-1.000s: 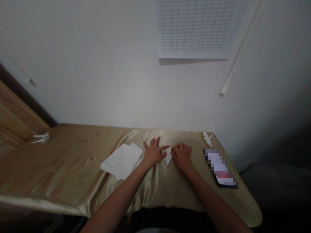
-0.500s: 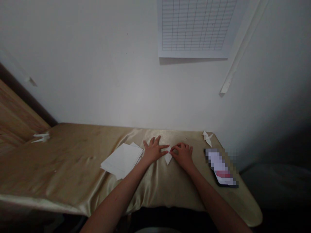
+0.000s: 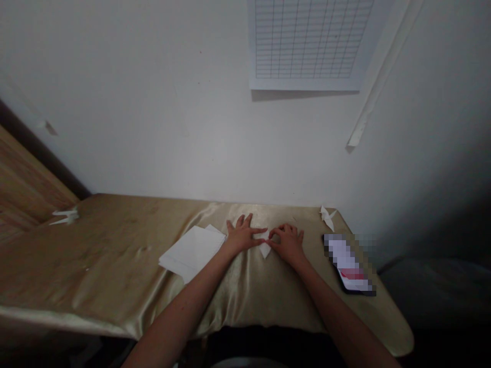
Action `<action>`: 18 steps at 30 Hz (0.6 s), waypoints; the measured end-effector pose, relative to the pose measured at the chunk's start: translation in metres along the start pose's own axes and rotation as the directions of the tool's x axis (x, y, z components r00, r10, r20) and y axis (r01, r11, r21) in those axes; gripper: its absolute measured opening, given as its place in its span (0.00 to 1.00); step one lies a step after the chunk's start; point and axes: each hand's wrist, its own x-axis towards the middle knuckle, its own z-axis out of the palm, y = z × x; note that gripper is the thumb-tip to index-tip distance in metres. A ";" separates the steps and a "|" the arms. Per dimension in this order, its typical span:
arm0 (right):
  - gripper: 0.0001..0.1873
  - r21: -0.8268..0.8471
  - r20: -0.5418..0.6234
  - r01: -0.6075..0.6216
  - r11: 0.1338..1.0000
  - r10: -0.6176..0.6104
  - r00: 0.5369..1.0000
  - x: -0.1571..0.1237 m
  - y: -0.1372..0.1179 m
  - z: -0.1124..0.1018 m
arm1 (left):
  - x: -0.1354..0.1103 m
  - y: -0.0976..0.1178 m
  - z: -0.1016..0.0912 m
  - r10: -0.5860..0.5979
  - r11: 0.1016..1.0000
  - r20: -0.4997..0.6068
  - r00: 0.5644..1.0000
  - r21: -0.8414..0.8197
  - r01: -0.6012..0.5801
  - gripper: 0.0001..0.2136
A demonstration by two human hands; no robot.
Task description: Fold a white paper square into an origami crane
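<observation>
A small piece of folded white paper [image 3: 265,250] lies on the gold cloth between my two hands, its pointed end towards me. My left hand [image 3: 242,237] is spread over the cloth, with the tips of its index finger and thumb touching the paper's left side. On the other side, my right hand [image 3: 288,240] has its thumb and index finger pinched together at the paper's right edge. Fingers cover part of the paper, so its full folded shape is hidden.
Left of my hands rests a stack of white paper sheets [image 3: 192,250]. A folded paper bird [image 3: 327,219] and a phone [image 3: 349,266] are at the right. Another white folded paper figure [image 3: 67,216] sits far left. Behind the cloth-covered table [image 3: 103,255] rises a wall [image 3: 153,128].
My right thumb and fingertips have shifted slightly along the folded paper's edge. My left hand stays almost still; the other things have not moved.
</observation>
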 end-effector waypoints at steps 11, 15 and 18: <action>0.09 -0.018 0.046 0.035 0.999 -0.034 0.998 0.001 0.003 -0.002 | 0.000 -0.002 0.004 -0.014 1.000 -0.012 1.000 0.002 0.014 0.28; 0.10 -0.016 0.065 0.047 0.999 -0.046 0.997 0.001 0.005 -0.005 | -0.001 -0.002 0.003 -0.015 1.000 0.001 1.000 -0.011 0.015 0.28; 0.11 -0.009 0.080 0.062 0.998 -0.061 0.995 0.001 0.007 -0.007 | -0.001 -0.001 0.003 -0.010 1.000 0.008 1.000 -0.014 0.010 0.28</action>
